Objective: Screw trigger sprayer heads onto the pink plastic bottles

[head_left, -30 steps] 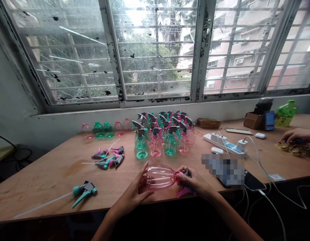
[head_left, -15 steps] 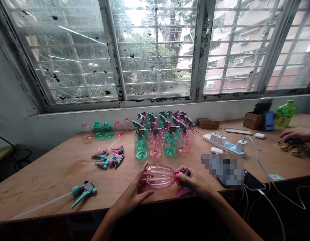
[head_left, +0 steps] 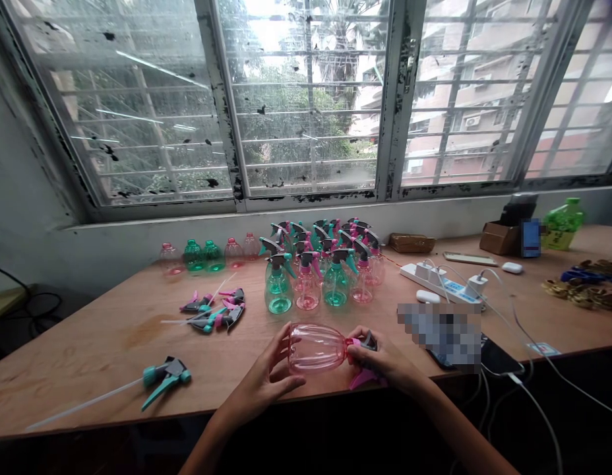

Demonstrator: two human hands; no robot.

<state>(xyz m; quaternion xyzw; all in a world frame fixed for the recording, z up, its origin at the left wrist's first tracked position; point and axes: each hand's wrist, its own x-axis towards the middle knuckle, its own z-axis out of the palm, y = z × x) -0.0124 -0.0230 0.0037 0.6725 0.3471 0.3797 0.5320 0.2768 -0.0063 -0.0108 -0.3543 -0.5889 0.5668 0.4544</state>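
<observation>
A clear pink bottle (head_left: 316,348) lies on its side in the air over the table's front edge, its neck pointing right. My left hand (head_left: 272,373) is closed around its base, with the thumb below and the fingers behind. On the neck sits a pink-and-grey trigger spray head (head_left: 364,377), and my right hand (head_left: 380,356) grips it where it meets the bottle. Its pink trigger hangs beneath my fingers. Nearest on the left, a teal-and-grey spray head (head_left: 168,377) with a long tube lies on the table.
Capped spray bottles (head_left: 337,284) stand grouped behind my hands. Several loose spray heads (head_left: 217,311) lie left of them, with open bottles (head_left: 213,256) along the wall. A power strip (head_left: 444,284), a dark phone (head_left: 501,356) and cables occupy the right side.
The co-worker's hand at the far right has left the view, uncovering a blue item. A white cable there has shifted. My hands and the bottle stay almost in place.
</observation>
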